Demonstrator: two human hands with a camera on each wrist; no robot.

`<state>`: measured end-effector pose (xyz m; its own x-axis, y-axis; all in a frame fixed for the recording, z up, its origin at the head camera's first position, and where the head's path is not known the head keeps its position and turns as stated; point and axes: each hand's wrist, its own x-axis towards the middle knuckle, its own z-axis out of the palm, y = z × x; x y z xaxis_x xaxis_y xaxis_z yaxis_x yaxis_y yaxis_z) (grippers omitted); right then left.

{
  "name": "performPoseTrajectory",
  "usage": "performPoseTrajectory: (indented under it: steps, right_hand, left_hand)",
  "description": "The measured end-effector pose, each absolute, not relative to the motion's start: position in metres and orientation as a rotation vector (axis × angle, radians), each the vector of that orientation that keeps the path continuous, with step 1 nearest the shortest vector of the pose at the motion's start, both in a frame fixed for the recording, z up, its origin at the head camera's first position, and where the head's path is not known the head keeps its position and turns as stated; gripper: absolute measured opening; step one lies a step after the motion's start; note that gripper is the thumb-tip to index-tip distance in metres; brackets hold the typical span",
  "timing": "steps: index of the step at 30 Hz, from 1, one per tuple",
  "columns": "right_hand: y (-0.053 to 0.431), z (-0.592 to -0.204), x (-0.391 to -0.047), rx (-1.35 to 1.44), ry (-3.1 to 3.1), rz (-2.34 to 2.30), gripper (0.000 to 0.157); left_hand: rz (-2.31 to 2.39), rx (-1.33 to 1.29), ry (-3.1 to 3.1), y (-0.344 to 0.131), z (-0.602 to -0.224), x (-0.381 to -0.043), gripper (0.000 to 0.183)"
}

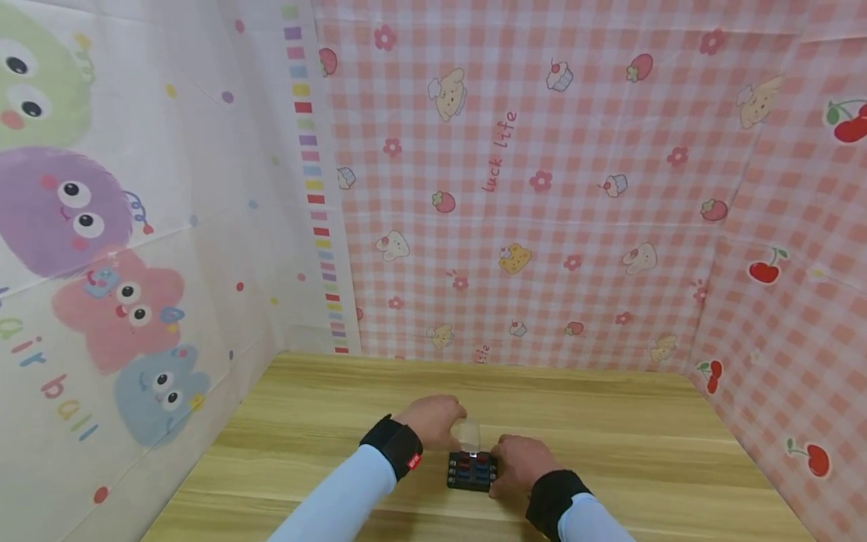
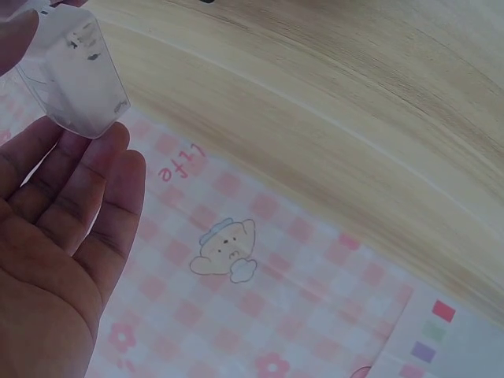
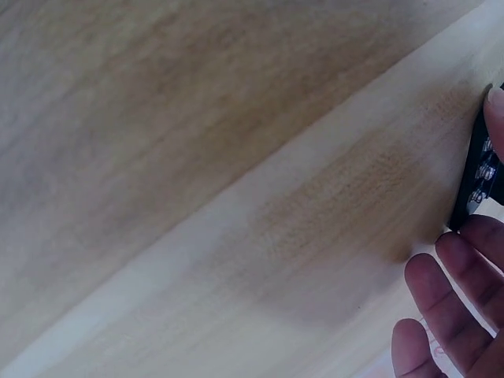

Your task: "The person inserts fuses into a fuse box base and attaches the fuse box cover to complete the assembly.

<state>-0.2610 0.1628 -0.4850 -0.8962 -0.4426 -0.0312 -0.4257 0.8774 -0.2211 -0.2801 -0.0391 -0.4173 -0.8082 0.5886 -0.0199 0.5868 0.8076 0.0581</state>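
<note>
A black fuse block (image 1: 472, 473) with red and blue fuses and metal screws down its sides lies on the table. My right hand (image 1: 524, 463) grips its right side between thumb and fingers; in the right wrist view only the edge of the fuse block (image 3: 477, 177) shows. My left hand (image 1: 433, 423) pinches a clear plastic cover (image 1: 467, 434), which stands up at the block's far edge. Close up in the left wrist view, thumb and fingertips hold the clear cover (image 2: 75, 75). Whether the cover is joined to the block cannot be made out.
The wood-grain table (image 1: 325, 399) reaches back to a pink checked cloth (image 1: 542, 150). A white cloth with cartoon figures (image 1: 250, 188) hangs on the left, and a checked cloth with cherries (image 1: 779, 339) on the right. Both wrists wear black bands (image 1: 393, 444).
</note>
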Motion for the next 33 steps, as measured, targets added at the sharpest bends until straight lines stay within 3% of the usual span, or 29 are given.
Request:
performPoseTrajectory:
  steps: [33]
  right_hand:
    - [0.163,-0.490,-0.262,-0.759,2.970,-0.318,0.039]
  left_hand:
    - [0.123,0.985,2.826,-0.023,-0.433,-0.276,0.047]
